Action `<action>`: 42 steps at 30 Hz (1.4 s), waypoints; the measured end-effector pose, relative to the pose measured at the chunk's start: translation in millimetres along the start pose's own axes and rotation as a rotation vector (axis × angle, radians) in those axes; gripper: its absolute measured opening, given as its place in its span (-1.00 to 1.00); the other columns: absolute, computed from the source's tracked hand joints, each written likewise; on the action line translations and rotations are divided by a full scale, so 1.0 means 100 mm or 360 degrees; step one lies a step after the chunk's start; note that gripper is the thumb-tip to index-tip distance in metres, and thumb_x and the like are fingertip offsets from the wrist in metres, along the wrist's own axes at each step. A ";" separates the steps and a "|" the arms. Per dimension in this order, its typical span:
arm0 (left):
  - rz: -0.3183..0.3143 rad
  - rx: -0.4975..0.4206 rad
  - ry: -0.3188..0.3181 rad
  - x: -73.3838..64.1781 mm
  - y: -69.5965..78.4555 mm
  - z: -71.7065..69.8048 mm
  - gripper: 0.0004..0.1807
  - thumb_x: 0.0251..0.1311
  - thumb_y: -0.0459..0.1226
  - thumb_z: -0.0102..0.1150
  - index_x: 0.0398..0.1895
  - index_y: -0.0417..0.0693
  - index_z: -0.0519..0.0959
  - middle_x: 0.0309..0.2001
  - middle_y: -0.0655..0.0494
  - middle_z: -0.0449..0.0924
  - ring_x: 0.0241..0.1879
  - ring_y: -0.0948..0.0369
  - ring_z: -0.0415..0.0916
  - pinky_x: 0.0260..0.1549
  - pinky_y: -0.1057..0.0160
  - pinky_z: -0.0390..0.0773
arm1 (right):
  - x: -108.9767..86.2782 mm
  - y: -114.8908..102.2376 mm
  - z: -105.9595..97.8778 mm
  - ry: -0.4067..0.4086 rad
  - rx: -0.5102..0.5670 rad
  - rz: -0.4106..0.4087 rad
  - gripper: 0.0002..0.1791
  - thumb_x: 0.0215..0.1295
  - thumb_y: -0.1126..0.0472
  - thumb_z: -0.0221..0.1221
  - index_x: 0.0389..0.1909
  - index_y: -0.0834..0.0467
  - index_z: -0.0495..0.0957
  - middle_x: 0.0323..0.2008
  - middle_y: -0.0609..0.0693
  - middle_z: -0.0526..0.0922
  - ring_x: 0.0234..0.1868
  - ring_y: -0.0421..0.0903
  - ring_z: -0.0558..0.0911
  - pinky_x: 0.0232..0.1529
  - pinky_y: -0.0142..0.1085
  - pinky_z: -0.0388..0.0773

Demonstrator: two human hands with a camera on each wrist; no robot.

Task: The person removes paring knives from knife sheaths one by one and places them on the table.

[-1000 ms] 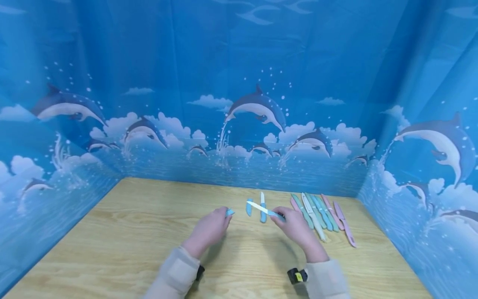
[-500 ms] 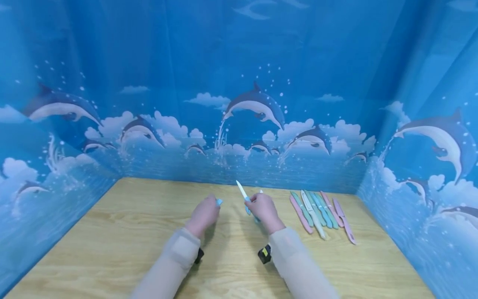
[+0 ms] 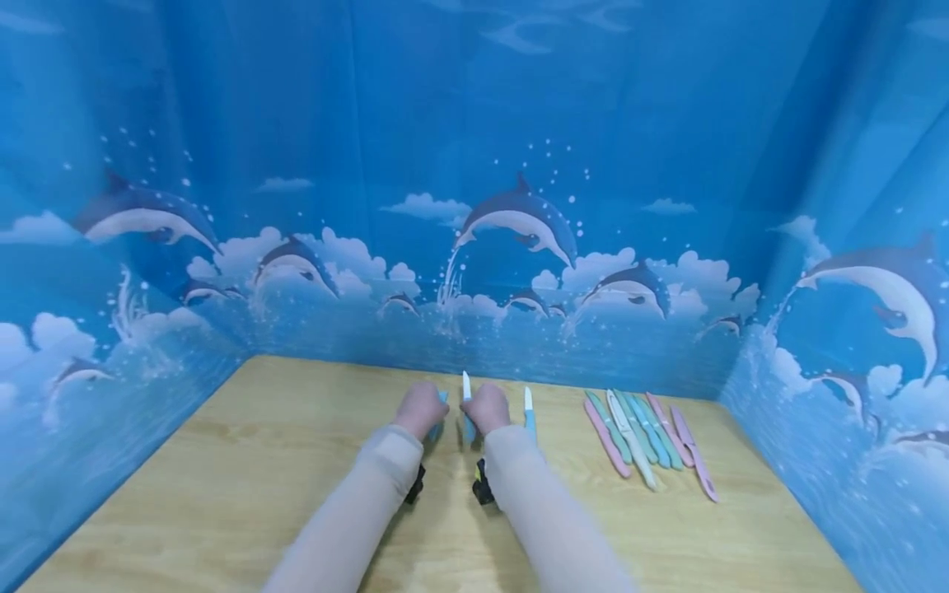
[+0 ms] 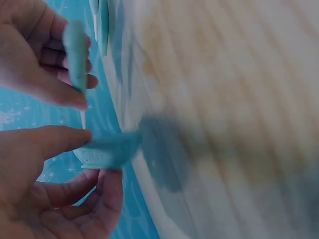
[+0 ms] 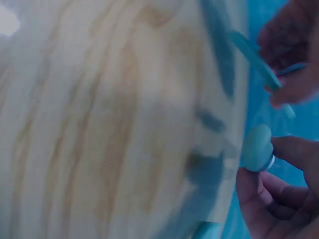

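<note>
In the head view my left hand (image 3: 421, 408) pinches a light blue blade sheath (image 3: 442, 397) between thumb and fingers. Close to its right, my right hand (image 3: 487, 408) grips a small paring knife (image 3: 469, 427) by its blue handle, white blade pointing away from me. The left wrist view has the sheath (image 4: 112, 150) at the fingertips with raised markings, and the knife's handle (image 4: 76, 55) in the other hand above. From the right wrist, the rounded handle end (image 5: 257, 148) faces the camera. A second blue paring knife (image 3: 530, 418) lies unsheathed right of my right hand, partly behind the sleeve.
Several knives (image 3: 642, 432) in pink, green, blue and white lie side by side at the right of the wooden table (image 3: 296, 461). One pink knife (image 3: 694, 453) is at the row's right end. A blue dolphin-print curtain (image 3: 371, 206) encloses the table's back and sides.
My right hand has moved left with the knife, whose blade has swung from pointing left to pointing away. The hands are now close together. The sheath lying on the table is now hidden from view.
</note>
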State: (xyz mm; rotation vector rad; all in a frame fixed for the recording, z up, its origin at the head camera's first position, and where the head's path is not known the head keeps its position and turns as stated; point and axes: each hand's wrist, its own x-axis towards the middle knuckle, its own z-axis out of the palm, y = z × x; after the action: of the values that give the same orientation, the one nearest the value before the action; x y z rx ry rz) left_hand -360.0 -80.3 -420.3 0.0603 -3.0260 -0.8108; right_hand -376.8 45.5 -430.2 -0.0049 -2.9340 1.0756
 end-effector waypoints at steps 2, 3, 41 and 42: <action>0.0022 -0.0012 -0.0002 0.01 0.02 0.02 -0.78 0.21 -0.28 0.22 -0.54 -0.22 0.57 -0.53 -0.02 0.56 -0.54 0.14 0.45 -0.43 0.16 0.54 | 0.02 0.03 0.07 0.0027 -0.0033 0.0000 -0.77 0.14 0.29 0.27 -0.63 0.22 0.48 -0.64 0.02 0.48 -0.61 -0.08 0.43 -0.53 -0.25 0.45; 0.0032 -0.0010 -0.0005 0.01 0.02 0.02 -0.78 0.22 -0.29 0.21 -0.55 -0.22 0.57 -0.53 -0.02 0.56 -0.54 0.14 0.45 -0.42 0.15 0.54 | 0.03 0.03 0.09 0.0040 -0.0065 -0.0003 -0.80 0.14 0.29 0.28 -0.60 0.24 0.51 -0.61 0.04 0.51 -0.58 -0.07 0.46 -0.50 -0.23 0.48; -0.0181 0.0228 -0.0038 0.20 0.01 0.25 -0.81 0.31 -0.36 0.03 -0.24 -0.25 0.65 -0.14 -0.13 0.68 -0.14 0.01 0.65 -0.20 0.06 0.65 | -0.04 -0.01 0.08 0.0057 -0.0355 -0.0025 -0.51 0.37 -0.01 0.16 -0.14 0.42 0.54 -0.21 0.27 0.63 -0.22 0.12 0.66 -0.17 -0.08 0.62; -0.0183 0.0240 -0.0036 0.21 0.01 0.25 -0.80 0.32 -0.35 0.03 -0.22 -0.25 0.65 -0.13 -0.13 0.68 -0.13 0.01 0.64 -0.19 0.05 0.65 | -0.05 -0.03 0.05 0.0068 -0.0378 -0.0025 -0.46 0.38 -0.04 0.13 -0.05 0.44 0.50 -0.14 0.30 0.60 -0.13 0.16 0.64 -0.12 -0.05 0.61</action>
State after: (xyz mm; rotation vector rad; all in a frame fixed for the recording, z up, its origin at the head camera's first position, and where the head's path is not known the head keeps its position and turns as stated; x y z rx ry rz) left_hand -381.2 -67.5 -441.1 0.2296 -3.1241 -0.5908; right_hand -371.5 40.0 -431.9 -0.0081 -2.9973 0.7099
